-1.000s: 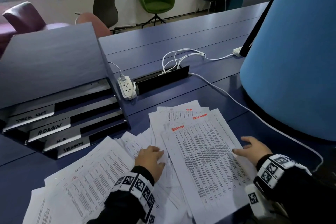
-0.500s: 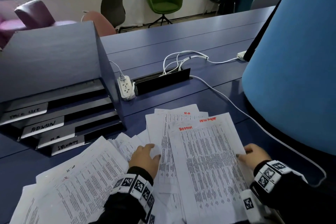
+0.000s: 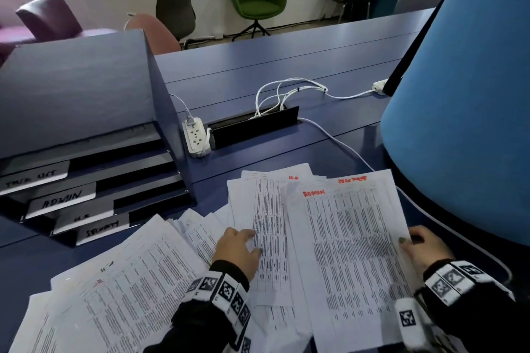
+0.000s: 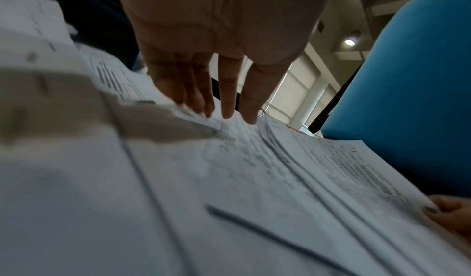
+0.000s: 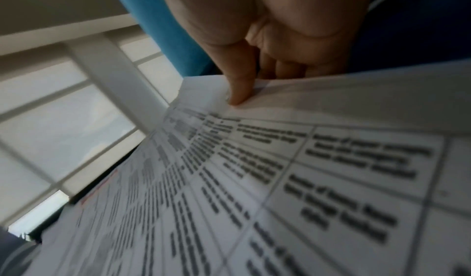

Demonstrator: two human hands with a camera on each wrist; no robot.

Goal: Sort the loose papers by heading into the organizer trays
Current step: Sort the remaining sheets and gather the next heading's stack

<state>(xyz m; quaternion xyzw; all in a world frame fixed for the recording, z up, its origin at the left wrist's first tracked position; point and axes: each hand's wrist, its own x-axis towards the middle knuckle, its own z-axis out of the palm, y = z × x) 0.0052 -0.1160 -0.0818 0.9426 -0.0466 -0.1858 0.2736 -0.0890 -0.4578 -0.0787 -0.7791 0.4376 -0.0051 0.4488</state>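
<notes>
Loose printed papers (image 3: 123, 292) with red handwritten headings lie spread over the blue desk (image 3: 286, 66). My right hand (image 3: 413, 243) pinches the right edge of a small stack of sheets (image 3: 352, 243) whose top sheet has a red heading; the thumb (image 5: 239, 90) presses on top and the fingers curl beneath. My left hand (image 3: 241, 246) rests with straight fingers (image 4: 226, 99) on a sheet (image 3: 266, 226) left of that stack. The dark blue organizer (image 3: 74, 89) stands at the left, with labelled trays (image 3: 61, 199) facing me.
A white power strip (image 3: 195, 135) and a black cable box (image 3: 255, 126) with white cables (image 3: 286, 92) sit behind the papers. One cable (image 3: 344, 149) runs past the stack's far corner. A large blue chair back (image 3: 464, 109) looms on the right.
The stack in my right hand has slid to the right, uncovering more of the sheet beneath. My right thumb now clamps its edge. The left hand stays on the papers.
</notes>
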